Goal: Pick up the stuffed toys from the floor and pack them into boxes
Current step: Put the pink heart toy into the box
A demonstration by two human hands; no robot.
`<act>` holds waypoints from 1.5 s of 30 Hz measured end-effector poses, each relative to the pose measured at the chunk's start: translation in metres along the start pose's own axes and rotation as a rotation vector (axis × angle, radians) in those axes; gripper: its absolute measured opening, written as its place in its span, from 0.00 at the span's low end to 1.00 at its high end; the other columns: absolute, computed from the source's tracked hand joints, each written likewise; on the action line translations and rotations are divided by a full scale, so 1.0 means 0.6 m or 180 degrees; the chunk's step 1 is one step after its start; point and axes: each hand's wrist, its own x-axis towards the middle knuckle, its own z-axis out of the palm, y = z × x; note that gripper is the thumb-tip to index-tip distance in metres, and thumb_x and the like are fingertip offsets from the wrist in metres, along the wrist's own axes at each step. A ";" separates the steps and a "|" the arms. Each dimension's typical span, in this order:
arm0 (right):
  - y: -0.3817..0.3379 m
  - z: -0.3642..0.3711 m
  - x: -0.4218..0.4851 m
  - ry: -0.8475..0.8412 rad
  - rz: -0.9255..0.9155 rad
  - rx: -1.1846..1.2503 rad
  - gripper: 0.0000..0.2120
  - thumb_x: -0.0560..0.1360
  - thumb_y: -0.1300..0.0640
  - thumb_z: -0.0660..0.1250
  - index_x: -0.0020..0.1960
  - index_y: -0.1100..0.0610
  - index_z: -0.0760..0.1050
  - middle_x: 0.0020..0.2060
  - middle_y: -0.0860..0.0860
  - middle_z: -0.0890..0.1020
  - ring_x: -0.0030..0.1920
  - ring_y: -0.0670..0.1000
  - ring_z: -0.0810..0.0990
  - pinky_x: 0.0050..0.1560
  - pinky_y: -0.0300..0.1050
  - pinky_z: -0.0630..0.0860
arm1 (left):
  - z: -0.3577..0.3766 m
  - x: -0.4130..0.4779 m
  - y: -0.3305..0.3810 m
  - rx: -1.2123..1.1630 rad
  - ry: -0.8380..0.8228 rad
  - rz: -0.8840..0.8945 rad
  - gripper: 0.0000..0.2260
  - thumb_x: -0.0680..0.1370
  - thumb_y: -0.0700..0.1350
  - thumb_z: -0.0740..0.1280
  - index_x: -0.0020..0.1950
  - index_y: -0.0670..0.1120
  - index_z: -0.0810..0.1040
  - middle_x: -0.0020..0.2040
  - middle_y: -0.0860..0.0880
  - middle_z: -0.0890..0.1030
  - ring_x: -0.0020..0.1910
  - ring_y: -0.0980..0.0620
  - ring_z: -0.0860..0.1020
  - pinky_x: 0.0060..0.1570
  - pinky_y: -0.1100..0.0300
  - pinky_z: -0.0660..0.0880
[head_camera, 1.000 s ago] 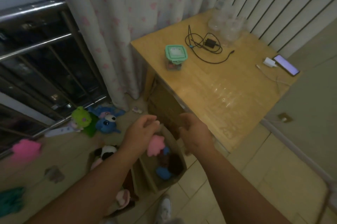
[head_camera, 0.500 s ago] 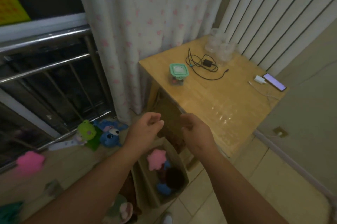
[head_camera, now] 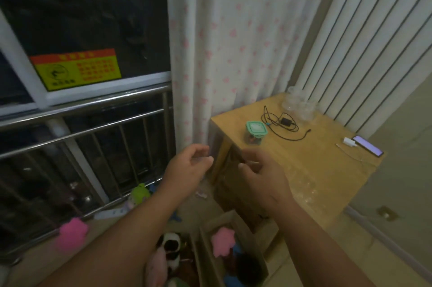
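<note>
1. Two hands are raised in front of the camera, well above the boxes. The left hand (head_camera: 189,165) and the right hand (head_camera: 264,181) are near each other, not touching.
2. Left hand: fingers loosely curled toward the thumb, nothing in it (released). Right hand: fingers bent and relaxed, likewise empty.
3. The pink star toy (head_camera: 223,241) lies inside the right cardboard box (head_camera: 255,249), on top of blue and dark shapes (too dim to name).
4. The left cardboard box (head_camera: 192,248) stands just beside the right one. A black-and-white toy (head_camera: 170,241) and a pale pink toy (head_camera: 156,265) are inside it, partly hidden by the left forearm.
5. On the floor (head_camera: 32,261) by the railing (head_camera: 81,109): a pink toy (head_camera: 71,234) (blurred), and a green toy (head_camera: 139,194) further right, toward the curtain (head_camera: 233,41).
6. The wooden surface (head_camera: 304,169) behind the boxes carries:
   - a green-lidded container (head_camera: 256,131);
   - a black cable (head_camera: 285,123);
   - clear jars (head_camera: 299,104) at the back;
   - a phone (head_camera: 368,145) beside a white charger (head_camera: 349,141) at the right edge.
</note>
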 end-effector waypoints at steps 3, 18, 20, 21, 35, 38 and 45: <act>-0.039 0.016 -0.016 0.0071 -0.0124 0.0046 0.14 0.76 0.53 0.68 0.60 0.44 0.74 0.50 0.38 0.79 0.47 0.35 0.77 0.41 0.28 0.68 | -0.050 -0.014 0.006 0.0023 0.0044 0.0068 0.10 0.76 0.48 0.68 0.56 0.55 0.78 0.52 0.57 0.80 0.52 0.60 0.78 0.53 0.57 0.77; -0.136 0.062 -0.082 -0.0534 -0.0805 0.0355 0.14 0.77 0.52 0.66 0.62 0.47 0.75 0.54 0.40 0.79 0.52 0.38 0.77 0.51 0.38 0.78 | -0.183 -0.155 0.029 -0.0044 0.0926 -0.0005 0.10 0.77 0.46 0.68 0.58 0.53 0.77 0.52 0.57 0.79 0.51 0.60 0.78 0.51 0.61 0.75; -0.137 0.077 -0.094 -0.0616 -0.0897 0.0363 0.14 0.77 0.52 0.66 0.62 0.47 0.75 0.53 0.40 0.79 0.51 0.37 0.77 0.50 0.36 0.77 | -0.192 -0.183 0.018 -0.0035 0.1070 -0.0120 0.10 0.77 0.46 0.68 0.58 0.53 0.77 0.52 0.58 0.79 0.51 0.60 0.78 0.52 0.60 0.75; -0.137 0.087 -0.102 -0.0667 -0.0900 0.0375 0.14 0.76 0.51 0.66 0.61 0.46 0.75 0.53 0.40 0.79 0.51 0.37 0.77 0.50 0.37 0.77 | -0.198 -0.197 0.012 -0.0037 0.1146 -0.0174 0.10 0.76 0.46 0.68 0.58 0.52 0.77 0.51 0.57 0.79 0.50 0.61 0.78 0.51 0.62 0.75; -0.247 0.265 -0.157 -0.1275 -0.1050 0.0483 0.16 0.77 0.53 0.66 0.64 0.49 0.74 0.55 0.42 0.79 0.53 0.40 0.77 0.45 0.30 0.70 | -0.397 -0.301 -0.076 -0.0195 0.1910 -0.0511 0.08 0.76 0.44 0.69 0.54 0.53 0.78 0.50 0.55 0.81 0.49 0.59 0.79 0.50 0.61 0.75; -0.294 0.336 -0.156 -0.1265 -0.1072 0.0511 0.15 0.77 0.54 0.67 0.63 0.49 0.74 0.54 0.42 0.79 0.51 0.38 0.77 0.42 0.28 0.69 | -0.468 -0.303 -0.096 -0.0215 0.1953 -0.0479 0.09 0.76 0.44 0.69 0.55 0.54 0.78 0.50 0.57 0.80 0.50 0.60 0.78 0.49 0.64 0.74; -0.394 0.520 -0.165 -0.1329 -0.1004 0.0710 0.14 0.76 0.54 0.68 0.61 0.47 0.75 0.50 0.39 0.79 0.49 0.36 0.77 0.42 0.25 0.69 | -0.633 -0.281 -0.164 0.0003 0.1782 -0.0563 0.10 0.76 0.46 0.68 0.57 0.54 0.77 0.51 0.58 0.79 0.51 0.63 0.77 0.50 0.65 0.73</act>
